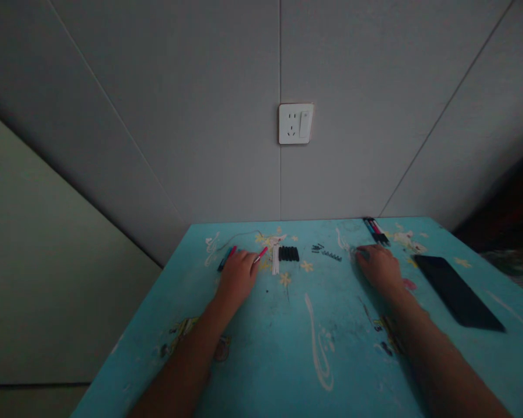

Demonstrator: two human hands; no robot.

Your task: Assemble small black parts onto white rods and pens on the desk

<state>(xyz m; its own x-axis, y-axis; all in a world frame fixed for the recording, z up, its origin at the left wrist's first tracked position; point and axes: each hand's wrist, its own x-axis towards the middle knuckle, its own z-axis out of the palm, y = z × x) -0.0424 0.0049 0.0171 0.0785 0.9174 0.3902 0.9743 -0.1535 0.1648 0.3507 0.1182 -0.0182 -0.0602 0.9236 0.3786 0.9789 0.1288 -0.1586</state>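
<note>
My left hand (237,273) is closed on a pink-and-silver pen piece (260,255) that points up and right from the fingers. Beside its knuckles lie several dark, blue and pink pen barrels (226,259), partly hidden by the hand. Just right of it are thin white sticks (275,259) in a row, then a block of short black tubes (288,253). Across the table, my right hand (378,266) rests low with fingers drawn together at a small greyish spot; what they hold is too dim to name. Small black pieces (318,248) and spring-like bits (332,255) lie to its left.
Several assembled-looking pens (376,231) lie at the table's back edge, beyond my right hand. A flat black slab (458,291) is at the right. The blue patterned table (279,354) meets a grey wall with a white socket (295,123).
</note>
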